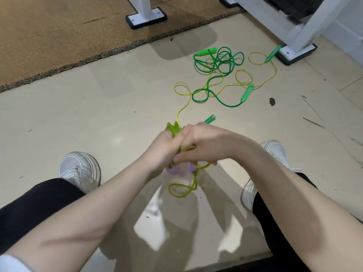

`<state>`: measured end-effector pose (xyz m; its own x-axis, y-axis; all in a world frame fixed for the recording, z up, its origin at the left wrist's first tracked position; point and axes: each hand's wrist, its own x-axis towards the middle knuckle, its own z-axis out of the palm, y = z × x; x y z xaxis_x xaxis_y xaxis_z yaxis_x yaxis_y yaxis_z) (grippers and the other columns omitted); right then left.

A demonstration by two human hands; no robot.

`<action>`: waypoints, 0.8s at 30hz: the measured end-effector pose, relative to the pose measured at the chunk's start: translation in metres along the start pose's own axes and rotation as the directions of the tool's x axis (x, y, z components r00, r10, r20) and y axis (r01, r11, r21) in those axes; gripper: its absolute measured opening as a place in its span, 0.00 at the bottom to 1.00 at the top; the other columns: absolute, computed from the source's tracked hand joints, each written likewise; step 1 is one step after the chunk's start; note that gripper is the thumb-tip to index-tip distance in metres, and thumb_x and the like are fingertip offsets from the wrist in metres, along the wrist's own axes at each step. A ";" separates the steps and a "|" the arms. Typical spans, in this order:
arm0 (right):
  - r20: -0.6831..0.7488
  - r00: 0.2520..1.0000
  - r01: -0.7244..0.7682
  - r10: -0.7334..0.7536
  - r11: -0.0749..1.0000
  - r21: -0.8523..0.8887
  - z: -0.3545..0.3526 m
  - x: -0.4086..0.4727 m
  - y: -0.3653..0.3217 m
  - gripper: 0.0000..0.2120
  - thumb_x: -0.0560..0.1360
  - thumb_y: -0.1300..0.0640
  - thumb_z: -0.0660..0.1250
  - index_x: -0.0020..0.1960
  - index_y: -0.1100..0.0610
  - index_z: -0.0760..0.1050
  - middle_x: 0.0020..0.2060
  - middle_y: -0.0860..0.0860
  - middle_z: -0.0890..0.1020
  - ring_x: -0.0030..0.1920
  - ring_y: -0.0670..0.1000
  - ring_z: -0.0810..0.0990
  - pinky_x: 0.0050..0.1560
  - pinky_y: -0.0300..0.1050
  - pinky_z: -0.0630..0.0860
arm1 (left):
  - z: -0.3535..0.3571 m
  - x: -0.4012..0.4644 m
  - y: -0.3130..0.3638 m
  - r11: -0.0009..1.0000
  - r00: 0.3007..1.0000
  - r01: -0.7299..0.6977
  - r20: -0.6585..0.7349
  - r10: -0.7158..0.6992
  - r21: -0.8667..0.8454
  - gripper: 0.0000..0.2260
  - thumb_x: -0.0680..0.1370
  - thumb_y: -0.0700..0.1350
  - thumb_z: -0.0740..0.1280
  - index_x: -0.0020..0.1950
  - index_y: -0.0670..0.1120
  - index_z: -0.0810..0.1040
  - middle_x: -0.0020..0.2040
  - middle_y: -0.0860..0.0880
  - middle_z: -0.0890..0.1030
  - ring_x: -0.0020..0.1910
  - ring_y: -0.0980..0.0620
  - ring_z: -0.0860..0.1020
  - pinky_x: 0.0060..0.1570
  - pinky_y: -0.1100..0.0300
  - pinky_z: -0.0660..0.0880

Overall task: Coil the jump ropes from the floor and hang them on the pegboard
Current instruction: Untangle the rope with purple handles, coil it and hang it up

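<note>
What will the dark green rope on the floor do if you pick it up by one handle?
The dark green rope would probably dangle floppily; it lies in loose curls. It may drag the yellow rope too, since they cross. Its handle looks round, so might roll.

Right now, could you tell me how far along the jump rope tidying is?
Nothing looks finished yet; no pegboard is in view. In hand: the left hand and right hand both grip a partly coiled yellow rope, whose far end trails off across the floor. Left: finishing that coil, untangling and coiling the green rope lying knotted with it, then hanging both.
</note>
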<state>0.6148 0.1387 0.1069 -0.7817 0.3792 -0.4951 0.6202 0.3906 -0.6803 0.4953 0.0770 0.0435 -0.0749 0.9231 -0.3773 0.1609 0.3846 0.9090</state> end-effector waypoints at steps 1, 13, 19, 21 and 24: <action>-0.078 0.997 -0.004 0.010 0.997 0.083 -0.006 -0.003 0.004 0.18 0.72 0.52 0.70 0.26 0.56 0.72 0.20 0.46 0.74 0.18 0.43 0.68 0.21 0.35 0.65 | 0.001 -0.001 0.005 0.998 0.999 -0.004 0.036 0.002 0.056 0.32 0.73 0.69 0.52 0.29 0.45 0.80 0.27 0.44 0.80 0.29 0.44 0.76 0.32 0.51 0.72; -0.369 0.911 0.103 0.186 0.763 0.638 0.026 0.020 0.076 0.26 0.82 0.49 0.50 0.28 0.58 0.68 0.21 0.50 0.61 0.22 0.47 0.58 0.23 0.35 0.58 | -0.040 0.009 0.012 0.619 0.584 0.277 0.640 0.499 -0.735 0.28 0.77 0.55 0.62 0.63 0.31 0.72 0.23 0.48 0.72 0.26 0.55 0.71 0.40 0.66 0.75; 0.081 0.982 -0.189 0.172 0.928 0.322 0.028 0.001 0.077 0.04 0.80 0.56 0.57 0.50 0.53 0.71 0.30 0.53 0.72 0.25 0.50 0.69 0.25 0.38 0.65 | -0.052 0.023 0.020 0.574 0.998 -0.067 -0.065 0.023 -0.816 0.19 0.73 0.47 0.68 0.62 0.40 0.73 0.55 0.45 0.82 0.41 0.59 0.83 0.46 0.65 0.79; 0.182 0.970 -0.175 0.160 0.982 0.071 0.020 -0.007 0.058 0.11 0.77 0.59 0.59 0.58 0.50 0.69 0.32 0.51 0.75 0.25 0.50 0.74 0.26 0.37 0.71 | -0.044 0.022 0.026 0.813 0.985 -0.007 -0.144 -0.095 -0.582 0.18 0.78 0.49 0.63 0.65 0.44 0.69 0.60 0.48 0.80 0.48 0.60 0.81 0.41 0.61 0.76; 0.224 0.970 -0.087 0.099 0.994 -0.061 0.001 -0.029 0.025 0.12 0.76 0.61 0.59 0.58 0.51 0.71 0.29 0.48 0.74 0.20 0.47 0.73 0.26 0.37 0.71 | -0.025 0.011 0.039 0.994 0.994 0.054 -0.084 -0.063 -0.099 0.19 0.78 0.50 0.64 0.67 0.46 0.70 0.56 0.58 0.78 0.58 0.57 0.76 0.42 0.60 0.71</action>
<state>0.6524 0.1364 0.1035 -0.7112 0.2180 -0.6683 0.6888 0.4062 -0.6005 0.4765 0.1023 0.0786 -0.1677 0.8933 -0.4170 0.0586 0.4313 0.9003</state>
